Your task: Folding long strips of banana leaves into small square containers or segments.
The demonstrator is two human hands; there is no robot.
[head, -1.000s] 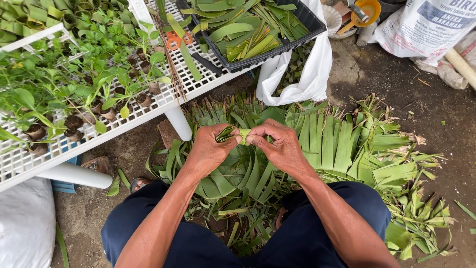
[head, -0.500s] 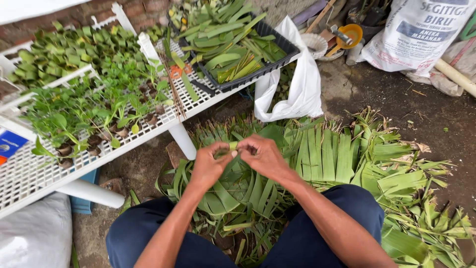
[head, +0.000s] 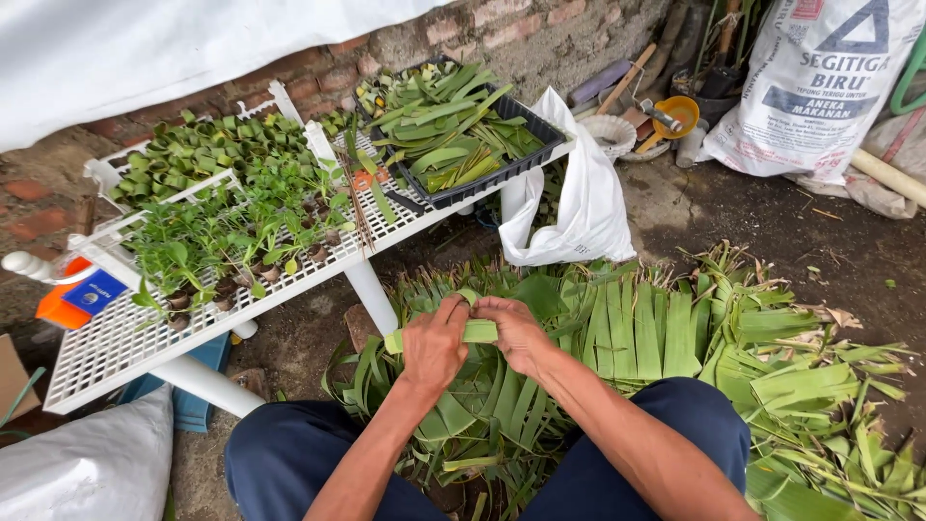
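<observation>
The left hand (head: 434, 344) and the right hand (head: 516, 331) hold one green leaf strip (head: 439, 335) between them, just above the pile of cut leaves (head: 637, 333) spread on the ground between the person's knees. Each grip is pressed together on the strip: the left fingers wrap its middle, the right fingers pinch the end that curls upward. The strip's free end projects to the left of the left hand.

Risks from this position:

1. Splitting. The strip is narrow and fibrous. A sharp crease or an uneven pull between the two grips is likely to tear it along the grain.
2. Unrolling. The curled end is held by finger pressure alone. If either grip relaxes, the bend will probably spring open.
3. Loss in the pile. The strip matches the leaves beneath it in colour. If dropped, it would be hard to pick out again.
4. Knocking the bench (head: 125, 338). The white slatted bench with its seedlings (head: 207, 251) stands near the left elbow; a wide arm movement could disturb them.

The black crate of leaves (head: 463, 145) and the white bag (head: 579, 207) lie well apart from both hands.
</observation>
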